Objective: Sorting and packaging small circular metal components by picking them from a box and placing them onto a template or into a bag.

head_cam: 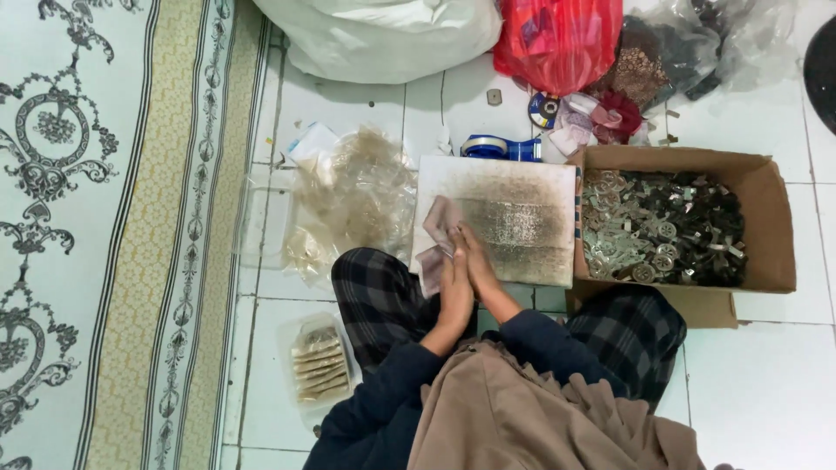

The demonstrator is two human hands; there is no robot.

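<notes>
Beside the brown cardboard box (pixel 766 218), both hands' fingers (pixel 461 248) close flat around a small clear packet (pixel 435 235).

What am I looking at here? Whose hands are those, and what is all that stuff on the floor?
This is one picture from a camera worn on a person's head, looking down, so you see their own lap and hands. There is no machine. The person sits on a white tiled floor.

The left hand and right hand are pressed together around a small clear plastic bag. Under them lies a worn square board.

To one side, a cardboard box is full of small metal parts. On the other side are a heap of clear bags and a plastic tray of filled packets. A blue tape dispenser sits behind the board.
</notes>
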